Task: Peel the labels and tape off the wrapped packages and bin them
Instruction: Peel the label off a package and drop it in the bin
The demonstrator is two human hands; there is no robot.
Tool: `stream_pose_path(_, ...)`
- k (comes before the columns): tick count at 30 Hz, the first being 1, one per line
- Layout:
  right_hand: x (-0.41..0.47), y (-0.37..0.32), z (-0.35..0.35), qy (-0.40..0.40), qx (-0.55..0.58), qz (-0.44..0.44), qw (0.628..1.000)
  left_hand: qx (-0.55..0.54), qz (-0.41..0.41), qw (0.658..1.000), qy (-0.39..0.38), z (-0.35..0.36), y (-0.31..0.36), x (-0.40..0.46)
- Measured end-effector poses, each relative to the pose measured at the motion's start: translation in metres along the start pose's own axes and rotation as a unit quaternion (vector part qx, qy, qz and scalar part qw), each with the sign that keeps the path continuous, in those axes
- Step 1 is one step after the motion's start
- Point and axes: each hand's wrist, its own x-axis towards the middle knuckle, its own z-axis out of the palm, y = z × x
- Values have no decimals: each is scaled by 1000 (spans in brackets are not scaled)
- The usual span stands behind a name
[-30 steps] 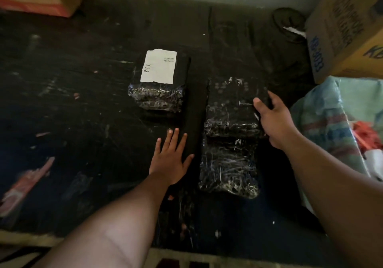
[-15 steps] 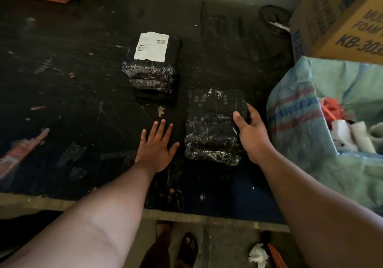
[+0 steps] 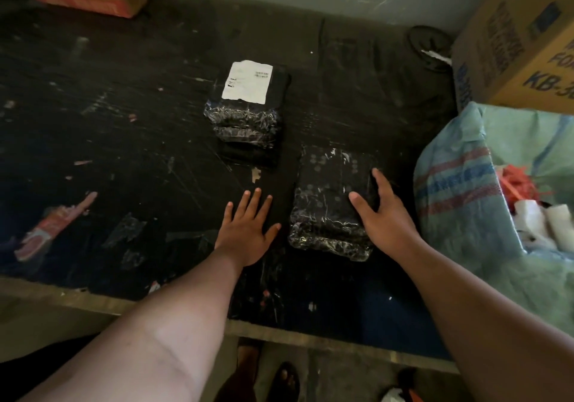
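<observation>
The left hand [image 3: 247, 229] lies flat on the table [image 3: 124, 153], fingers spread. Just beside it, the right hand [image 3: 383, 215] rests with straight fingers against the near package [image 3: 326, 202]. Farther back sits a second package [image 3: 248, 122] bearing a white label [image 3: 247, 82]. A sack [image 3: 459, 190] stands at right.

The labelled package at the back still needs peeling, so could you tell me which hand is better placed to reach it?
Probably the left hand: it lies flat and free on the table, nearer the labelled package. The right hand rests on the nearer package.
</observation>
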Motion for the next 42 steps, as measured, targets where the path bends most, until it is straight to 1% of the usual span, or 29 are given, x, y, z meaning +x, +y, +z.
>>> stream_pose_path(2,-1,-6,-5,7,-28,8,1000,-8,2,1000,-10,-5,-1,0)
stream_pose_path(6,5,-24,-18,27,-119,2,992,-15,16,999,-36,-18,-5,2)
stream_pose_path(8,12,-40,-22,42,-157,-12,987,-38,3,998,-39,-29,-11,4)
stream_pose_path(10,22,-60,-24,59,-190,-45,979,-56,-12,998,-32,-44,-20,9)
stream_pose_path(13,45,-95,-18,41,-209,-97,972,-61,-20,998,11,-77,-40,22)
stream_pose_path(16,73,-129,0,1,-186,-150,971,-77,-15,994,81,-115,-59,40)
stream_pose_path(18,93,-154,17,-18,-173,-170,970,-93,-16,989,113,-142,-73,56)
stream_pose_path(22,128,-198,46,-33,-162,-191,968,-111,-15,985,131,-183,-94,95)
stream_pose_path(27,175,-230,71,-27,-167,-172,970,-119,8,986,117,-207,-98,151)
stream_pose_path(33,224,-245,87,-16,-183,-142,973,-132,38,985,104,-215,-89,205)
stream_pose_path(36,245,-249,90,-1,-172,-132,976,-182,30,980,80,-206,-92,215)
stream_pose_path(38,258,-251,91,3,-162,-122,979,-224,19,971,82,-197,-94,215)
stream_pose_path(42,280,-261,93,-15,-180,-92,979,-235,8,968,88,-188,-96,216)
